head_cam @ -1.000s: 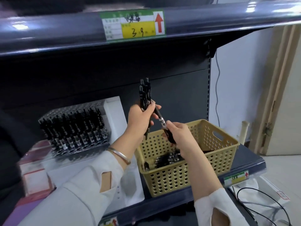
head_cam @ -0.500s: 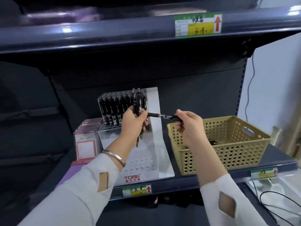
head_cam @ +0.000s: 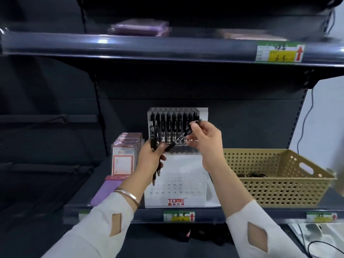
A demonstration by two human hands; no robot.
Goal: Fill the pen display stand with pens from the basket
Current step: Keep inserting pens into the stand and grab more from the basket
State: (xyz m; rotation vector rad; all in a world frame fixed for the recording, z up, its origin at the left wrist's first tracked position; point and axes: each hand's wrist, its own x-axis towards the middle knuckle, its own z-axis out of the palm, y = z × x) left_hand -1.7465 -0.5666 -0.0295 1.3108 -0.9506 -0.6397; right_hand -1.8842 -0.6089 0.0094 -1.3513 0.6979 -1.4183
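A white stepped pen display stand (head_cam: 186,194) marked TOME sits on the middle shelf. Its back rows hold several upright black pens (head_cam: 174,127); the front holes are bare. My left hand (head_cam: 150,159) grips a small bundle of black pens (head_cam: 154,140) in front of the stand's left side. My right hand (head_cam: 206,140) pinches a single black pen (head_cam: 183,135), slanted with its tip down-left, just in front of the filled rows. The tan perforated basket (head_cam: 279,185) stands to the right with a few black pens (head_cam: 253,175) lying inside.
Pink-and-purple packaged items (head_cam: 124,155) stand left of the stand. The shelf above (head_cam: 167,47) overhangs and carries a price label (head_cam: 280,53). Price tags line the shelf's front edge (head_cam: 178,216). Cables (head_cam: 316,244) lie at the lower right.
My view swung left from the basket to the stand. My right hand carried a single pen from over the basket to the stand's filled rows; my left hand moved there with its bundle.
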